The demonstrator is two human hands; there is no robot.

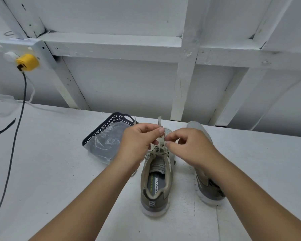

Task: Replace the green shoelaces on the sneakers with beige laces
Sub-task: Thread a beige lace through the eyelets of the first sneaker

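Hands [137, 138] [189, 145] pinch lace [161, 134]; basket [108, 124] holds bag [106, 143].

White painted table [59, 171]. On it: grey-olive mesh sneaker [155, 180] below the hands, heel toward the viewer; second grey sneaker [208, 186] under the right forearm; dark blue perforated plastic basket [109, 123] just left of the left hand; black cable [10, 160] far left.
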